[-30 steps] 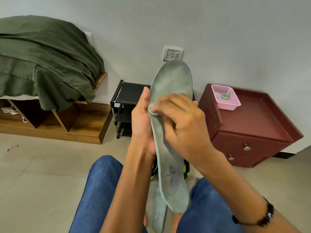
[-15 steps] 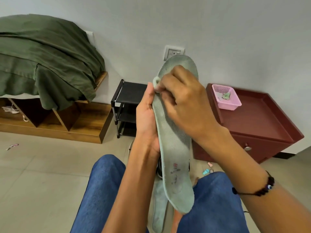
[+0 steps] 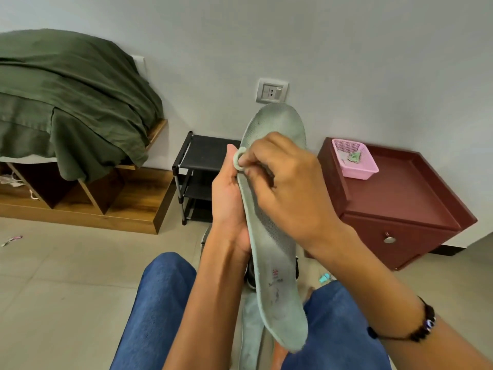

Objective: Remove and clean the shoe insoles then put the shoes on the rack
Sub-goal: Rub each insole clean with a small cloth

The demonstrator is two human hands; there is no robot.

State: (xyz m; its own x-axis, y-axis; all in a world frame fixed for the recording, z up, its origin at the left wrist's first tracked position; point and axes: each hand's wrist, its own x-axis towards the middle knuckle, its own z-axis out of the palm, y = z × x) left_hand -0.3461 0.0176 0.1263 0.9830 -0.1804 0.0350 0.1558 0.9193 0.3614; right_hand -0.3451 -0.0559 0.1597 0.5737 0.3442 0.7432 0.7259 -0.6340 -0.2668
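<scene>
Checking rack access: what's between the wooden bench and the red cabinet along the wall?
Head view: the black shoe rack stands there, partly hidden by the left hand and the insole it holds.

Left of me: green blanket (image 3: 66, 102) over a wooden bench (image 3: 112, 206).
Wall: a socket (image 3: 272, 91).
My right: pink basket (image 3: 354, 162) on red cabinet (image 3: 400, 198).

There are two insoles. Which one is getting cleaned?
The insole held upright in the left hand, rubbed by the right hand. The other insole lies below, untouched.
</scene>
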